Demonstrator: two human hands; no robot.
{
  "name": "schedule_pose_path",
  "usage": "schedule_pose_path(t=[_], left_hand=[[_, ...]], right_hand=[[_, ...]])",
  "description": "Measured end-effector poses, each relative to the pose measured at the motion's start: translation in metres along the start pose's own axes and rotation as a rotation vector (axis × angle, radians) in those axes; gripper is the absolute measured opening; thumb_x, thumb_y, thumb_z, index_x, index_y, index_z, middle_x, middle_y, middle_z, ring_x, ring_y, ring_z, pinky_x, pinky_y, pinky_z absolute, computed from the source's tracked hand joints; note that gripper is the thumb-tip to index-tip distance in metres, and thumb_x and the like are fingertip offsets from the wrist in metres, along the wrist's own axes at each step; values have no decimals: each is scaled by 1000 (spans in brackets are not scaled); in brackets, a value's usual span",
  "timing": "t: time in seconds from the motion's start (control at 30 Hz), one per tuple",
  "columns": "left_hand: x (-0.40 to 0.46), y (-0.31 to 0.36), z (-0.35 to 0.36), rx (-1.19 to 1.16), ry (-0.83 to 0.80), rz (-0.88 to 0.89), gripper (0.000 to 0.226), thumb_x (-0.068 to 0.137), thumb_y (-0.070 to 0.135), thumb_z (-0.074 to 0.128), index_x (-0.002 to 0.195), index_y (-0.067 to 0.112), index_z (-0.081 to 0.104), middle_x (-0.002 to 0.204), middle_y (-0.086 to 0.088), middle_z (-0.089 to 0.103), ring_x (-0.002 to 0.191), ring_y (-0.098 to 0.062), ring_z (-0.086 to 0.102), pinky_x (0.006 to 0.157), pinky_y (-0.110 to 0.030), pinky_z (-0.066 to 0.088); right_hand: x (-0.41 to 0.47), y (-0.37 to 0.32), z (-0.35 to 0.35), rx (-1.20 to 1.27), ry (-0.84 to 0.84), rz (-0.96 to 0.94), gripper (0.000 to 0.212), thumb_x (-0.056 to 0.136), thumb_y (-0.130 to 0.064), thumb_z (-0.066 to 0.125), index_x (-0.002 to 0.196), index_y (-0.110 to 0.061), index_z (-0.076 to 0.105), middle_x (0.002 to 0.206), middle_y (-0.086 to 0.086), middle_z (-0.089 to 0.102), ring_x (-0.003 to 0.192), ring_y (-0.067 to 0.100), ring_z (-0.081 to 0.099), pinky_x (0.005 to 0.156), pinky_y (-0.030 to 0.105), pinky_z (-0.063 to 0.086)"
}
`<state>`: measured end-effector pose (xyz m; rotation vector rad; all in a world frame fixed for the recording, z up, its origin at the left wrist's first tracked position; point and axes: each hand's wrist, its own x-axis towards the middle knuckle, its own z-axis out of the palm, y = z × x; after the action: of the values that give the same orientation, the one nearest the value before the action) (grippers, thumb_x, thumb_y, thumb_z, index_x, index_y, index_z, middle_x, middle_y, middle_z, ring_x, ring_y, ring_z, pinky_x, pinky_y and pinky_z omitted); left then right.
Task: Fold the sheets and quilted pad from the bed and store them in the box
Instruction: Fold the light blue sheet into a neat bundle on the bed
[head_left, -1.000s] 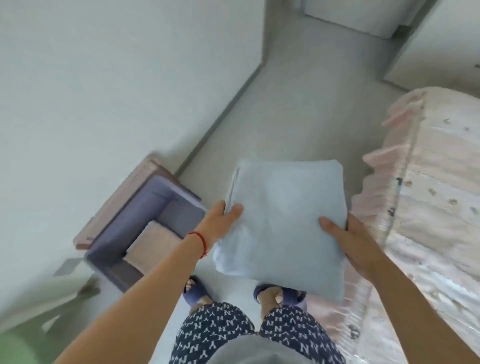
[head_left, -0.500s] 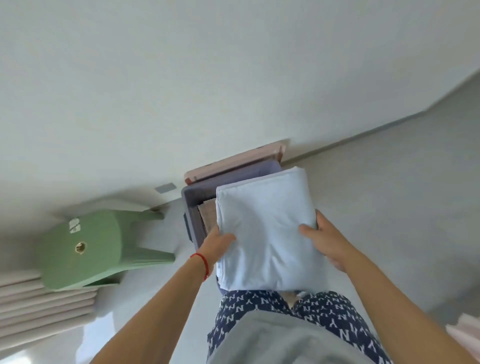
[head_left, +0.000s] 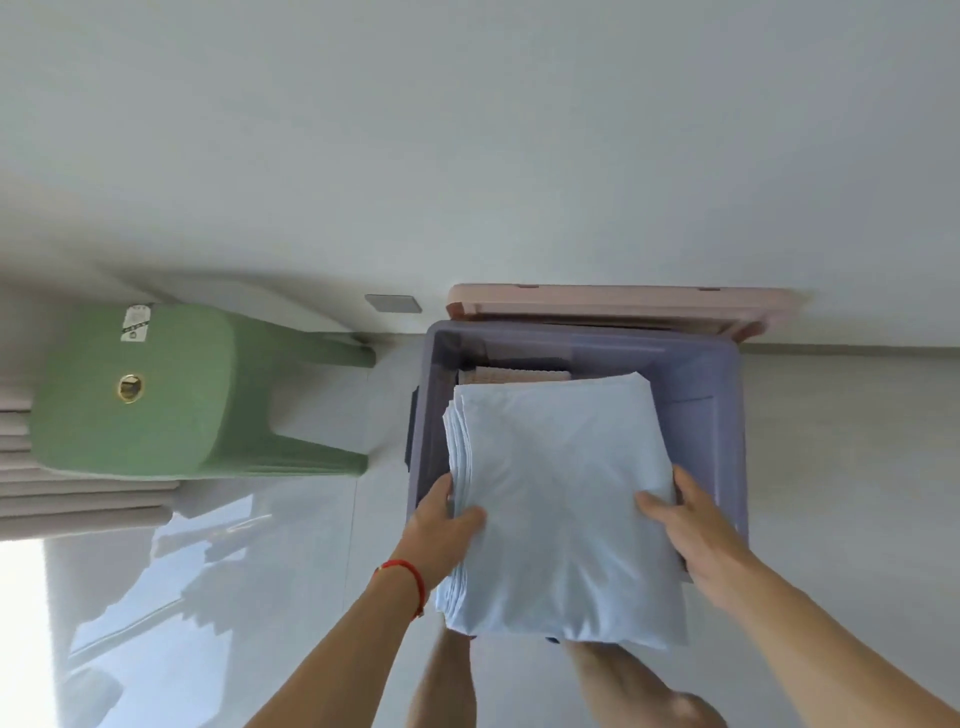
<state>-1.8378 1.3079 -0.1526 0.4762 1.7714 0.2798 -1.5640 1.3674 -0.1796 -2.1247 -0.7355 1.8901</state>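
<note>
A pale wall (head_left: 467, 130) fills the upper half of the view, meeting a glossy light floor (head_left: 260, 571) that reflects a bright window at lower left; pleated curtain folds (head_left: 78, 493) hang at the left edge; beside them stands a green plastic stool (head_left: 171, 395), a sticker on its seat and a brass-ringed hole at its centre. To the right of the stool, against the wall, sits an open lavender storage box (head_left: 722, 415); a pink lid (head_left: 613, 306) leans between the box's far wall and the wall, and a small grey plate (head_left: 393, 303) is set low on the wall just left of it. A person bends over the box, both bare forearms reaching in from the bottom of the frame and bare legs visible beneath; held over the box opening is a folded light-blue sheet (head_left: 561, 499), its stacked layers showing along the left edge, its near end overhanging the box's front rim. Under the sheet's far edge, inside the box, a strip of folded pinkish-beige fabric (head_left: 519, 375) shows. The left hand (head_left: 441, 530) grips the sheet's left edge, thumb on top, fingers tucked beneath; the right hand (head_left: 696, 525) clasps the right edge, thumb pressed on the top. A red string bracelet (head_left: 410, 577) circles the left wrist.
</note>
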Motion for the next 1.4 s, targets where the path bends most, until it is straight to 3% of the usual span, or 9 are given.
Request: schedule_pose_path(t=[0.2, 0.37, 0.57, 0.67, 0.77, 0.93, 1.03, 1.2, 1.4], left_hand=[[193, -33, 37, 131, 190, 85, 28, 100, 16, 52, 127, 22, 53, 112, -3, 67, 93, -20, 65, 76, -29, 52], [299, -74, 63, 305, 418, 132, 50, 101, 14, 51, 149, 15, 40, 125, -17, 60, 115, -39, 58, 97, -51, 50], [358, -110, 96, 1073, 386, 129, 105, 87, 3, 63, 160, 11, -12, 154, -20, 16, 135, -35, 37, 101, -40, 49], [376, -109, 102, 1425, 352, 351, 112, 87, 14, 67, 158, 12, -20, 164, -24, -9, 153, -43, 4, 122, -53, 24], [409, -96, 89, 1646, 337, 377, 131, 85, 30, 76, 151, 12, -36, 156, -30, -36, 149, -49, -23, 123, -61, 3], [440, -104, 77, 1768, 99, 244, 168, 58, 61, 88, 140, 14, -50, 146, -31, -50, 141, -52, -36, 119, -69, -4], [455, -107, 83, 1753, 138, 204, 157, 70, 55, 84, 140, 14, -50, 145, -30, -51, 140, -51, -38, 118, -69, -4], [412, -111, 114, 1760, 174, 232, 82, 103, 15, 32, 150, 4, -34, 151, -40, -35, 143, -60, -24, 116, -71, 5], [398, -157, 101, 1776, 157, 199, 97, 101, 10, 42, 143, 11, -46, 146, -33, -48, 145, -48, -33, 121, -63, 4]], right_hand=[[176, 32, 40, -21, -18, -45, 31, 99, -11, 62, 114, -38, 60, 114, -7, 73, 103, 19, 71, 96, 50, 56], [291, 77, 79, 4, -46, -48, 29, 96, -14, 66, 119, -32, 62, 115, -7, 73, 105, 18, 72, 98, 51, 56], [366, 127, 114, -506, -43, -130, 66, 95, -31, 62, 153, -23, 32, 138, 0, 56, 126, 25, 57, 105, 36, 46], [360, 132, 120, -812, -26, -209, 103, 95, -33, 65, 162, -19, -12, 167, 14, 14, 140, 40, 44, 108, 46, 46], [359, 118, 121, -1146, 38, -456, 135, 83, -42, 81, 155, -30, -33, 160, 10, -43, 156, 44, -8, 121, 58, 29], [405, 93, 123, -1484, -116, -473, 163, 57, -73, 84, 151, -25, -39, 147, 11, -59, 143, 40, -43, 121, 68, -7], [424, 90, 131, -1543, -170, -395, 161, 60, -74, 82, 150, -24, -42, 145, 13, -60, 141, 41, -45, 120, 69, -6], [390, 100, 135, -1543, -91, -418, 154, 65, -68, 83, 155, -22, -33, 152, 18, -52, 144, 46, -39, 116, 78, -1], [373, 147, 128, -1616, -213, -419, 141, 78, -58, 79, 151, -31, -39, 149, 5, -58, 142, 34, -47, 120, 72, 1]])
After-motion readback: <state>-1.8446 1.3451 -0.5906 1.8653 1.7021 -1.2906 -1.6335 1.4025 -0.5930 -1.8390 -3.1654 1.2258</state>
